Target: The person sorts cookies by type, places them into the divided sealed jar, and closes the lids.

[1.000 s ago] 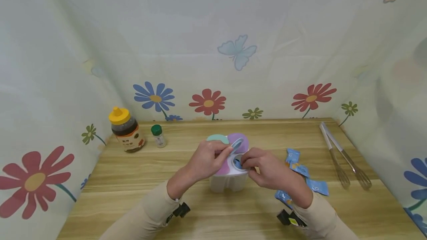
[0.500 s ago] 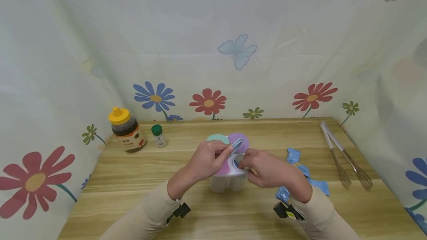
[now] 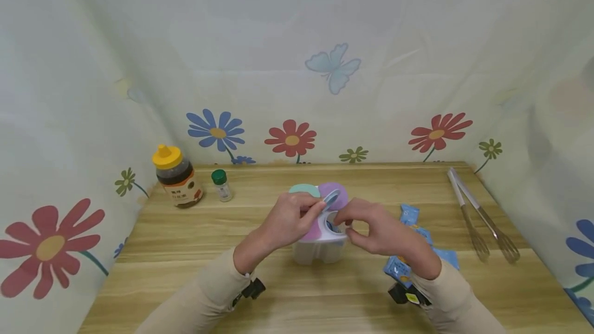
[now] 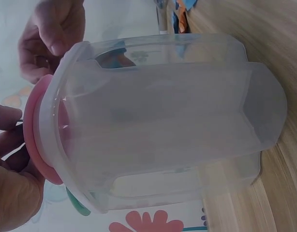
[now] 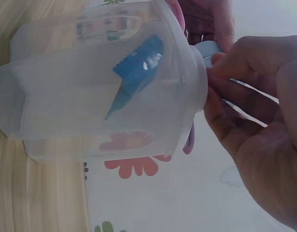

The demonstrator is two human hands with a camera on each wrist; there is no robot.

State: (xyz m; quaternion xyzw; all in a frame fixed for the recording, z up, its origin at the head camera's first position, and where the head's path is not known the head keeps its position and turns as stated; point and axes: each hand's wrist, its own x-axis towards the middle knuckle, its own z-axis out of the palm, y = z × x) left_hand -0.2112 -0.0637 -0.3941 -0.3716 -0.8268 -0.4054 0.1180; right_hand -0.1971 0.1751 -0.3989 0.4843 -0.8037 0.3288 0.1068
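A translucent container (image 3: 320, 252) stands upright on the table, topped with several coloured flip lids. My left hand (image 3: 289, 221) pinches the raised light blue lid (image 3: 331, 198) between thumb and fingers. Beneath that lid is a round opening, and my right hand (image 3: 384, 228) is at its rim with thumb and index finger apart. In the right wrist view, a small blue packet (image 5: 139, 67) is inside the container, below the opening and apart from the right fingertips. The right hand appears to hold nothing. Several more blue packets (image 3: 398, 268) lie beside the right forearm, partly hidden by it.
At the back left stand a yellow-capped jar (image 3: 178, 182) of dark contents and a small green-capped shaker (image 3: 222, 187). Two whisk-like metal utensils (image 3: 482, 215) lie on the right. A flower-printed sheet (image 3: 260, 66) hangs behind the wooden table (image 3: 185, 251).
The right fingers have come up out of the opening and spread, letting go of the blue packet inside the container. The left hand keeps the light blue lid raised.
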